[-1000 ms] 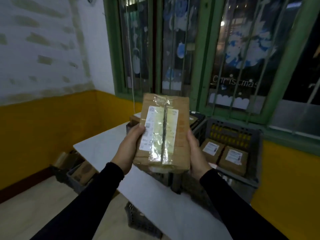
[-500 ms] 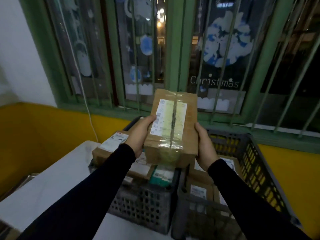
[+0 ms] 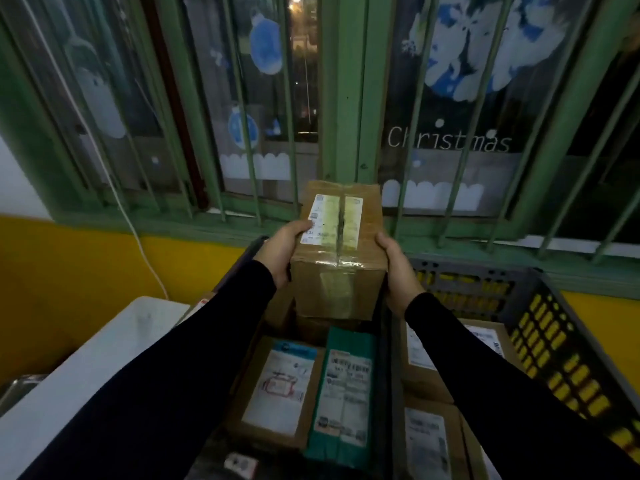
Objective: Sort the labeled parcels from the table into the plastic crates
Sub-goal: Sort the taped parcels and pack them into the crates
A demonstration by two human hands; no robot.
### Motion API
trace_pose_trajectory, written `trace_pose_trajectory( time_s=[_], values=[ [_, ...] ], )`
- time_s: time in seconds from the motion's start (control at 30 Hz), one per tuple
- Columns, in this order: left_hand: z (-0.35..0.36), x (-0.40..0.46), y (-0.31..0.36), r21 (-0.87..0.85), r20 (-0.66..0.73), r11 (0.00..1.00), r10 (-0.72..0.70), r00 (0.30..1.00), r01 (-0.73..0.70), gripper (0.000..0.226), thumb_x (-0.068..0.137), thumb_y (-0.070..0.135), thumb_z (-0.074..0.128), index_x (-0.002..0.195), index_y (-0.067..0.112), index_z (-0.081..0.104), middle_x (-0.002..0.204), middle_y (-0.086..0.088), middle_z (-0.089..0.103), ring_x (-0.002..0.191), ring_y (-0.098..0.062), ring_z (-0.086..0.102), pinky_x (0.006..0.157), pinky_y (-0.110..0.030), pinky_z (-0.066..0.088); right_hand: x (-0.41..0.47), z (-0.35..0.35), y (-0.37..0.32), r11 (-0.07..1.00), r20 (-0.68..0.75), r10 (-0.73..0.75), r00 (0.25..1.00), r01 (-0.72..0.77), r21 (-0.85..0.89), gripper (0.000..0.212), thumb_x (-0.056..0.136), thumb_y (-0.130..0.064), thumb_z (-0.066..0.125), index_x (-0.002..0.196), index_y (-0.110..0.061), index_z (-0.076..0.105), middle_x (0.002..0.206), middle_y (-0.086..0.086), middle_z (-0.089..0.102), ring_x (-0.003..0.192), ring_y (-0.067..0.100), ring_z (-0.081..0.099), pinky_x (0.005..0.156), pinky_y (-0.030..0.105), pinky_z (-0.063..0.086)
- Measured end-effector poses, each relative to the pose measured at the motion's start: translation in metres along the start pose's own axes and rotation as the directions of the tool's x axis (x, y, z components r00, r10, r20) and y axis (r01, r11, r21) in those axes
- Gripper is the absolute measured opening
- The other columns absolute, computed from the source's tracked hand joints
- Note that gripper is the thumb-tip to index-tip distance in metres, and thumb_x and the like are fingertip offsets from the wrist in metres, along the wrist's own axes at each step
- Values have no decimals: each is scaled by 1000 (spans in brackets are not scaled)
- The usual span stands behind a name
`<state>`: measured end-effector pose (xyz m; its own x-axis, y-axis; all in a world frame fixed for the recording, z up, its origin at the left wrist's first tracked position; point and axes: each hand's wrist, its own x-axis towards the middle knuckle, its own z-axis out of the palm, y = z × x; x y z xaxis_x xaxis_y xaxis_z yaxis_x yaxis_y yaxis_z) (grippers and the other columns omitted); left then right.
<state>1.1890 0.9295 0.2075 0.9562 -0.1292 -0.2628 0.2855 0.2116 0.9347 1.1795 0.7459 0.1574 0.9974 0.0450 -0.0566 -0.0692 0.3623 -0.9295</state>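
Both hands have carried the taped parcel (image 3: 341,251) forward since the earlier frame; it now hangs above the left crate (image 3: 383,348). Left hand (image 3: 282,249) and right hand (image 3: 398,268) clasp its opposite sides, thumbs on top. Directly below the grip lie a brown labeled box (image 3: 277,389) and a green packet (image 3: 344,396). Right of the grip, the right crate (image 3: 540,320) holds more boxes. Left, the white counter (image 3: 104,355). Beyond, a barred window (image 3: 346,98).
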Motion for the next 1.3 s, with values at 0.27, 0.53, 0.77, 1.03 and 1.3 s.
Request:
trace_pose_trajectory(
  time_s=[0.27,0.53,0.77,1.03,1.3],
  values=[
    [-3,62,-27,-20,46,986,-162,986,163,33,94,34,57,112,10,70,109,-13,73,86,-30,68,81,-38,54,24,-16,34,996,-160,73,984,-63,63,45,99,-44,45,134,-18,57,117,10,72,99,27,70,73,36,56],
    [-3,83,-28,-51,44,982,-179,983,181,34,93,36,58,110,10,71,99,-14,74,77,-28,69,73,-35,55,50,-32,29,994,-218,93,972,-102,-32,48,92,-47,59,129,-17,61,117,13,71,106,33,68,97,48,52],
    [-2,77,-37,-27,50,986,-164,985,166,31,93,37,57,106,13,72,99,-13,75,80,-29,70,78,-36,55,45,-37,41,997,-210,76,975,-79,-5,71,81,-55,65,143,-24,49,127,9,66,111,30,66,98,47,52],
    [1,64,-34,99,23,983,-155,988,152,40,90,44,60,115,14,71,108,-14,73,102,-34,68,99,-47,50,27,-33,32,990,-253,134,958,-141,-9,58,90,-61,55,135,-26,58,121,6,70,111,28,67,104,50,47],
    [0,38,-13,189,-32,982,-14,999,20,34,98,45,49,94,17,69,81,1,74,82,-16,69,70,-23,52,4,-35,14,991,-363,101,926,-127,-48,67,92,-62,50,148,-26,42,146,1,49,132,26,48,114,50,35]
  ],
)
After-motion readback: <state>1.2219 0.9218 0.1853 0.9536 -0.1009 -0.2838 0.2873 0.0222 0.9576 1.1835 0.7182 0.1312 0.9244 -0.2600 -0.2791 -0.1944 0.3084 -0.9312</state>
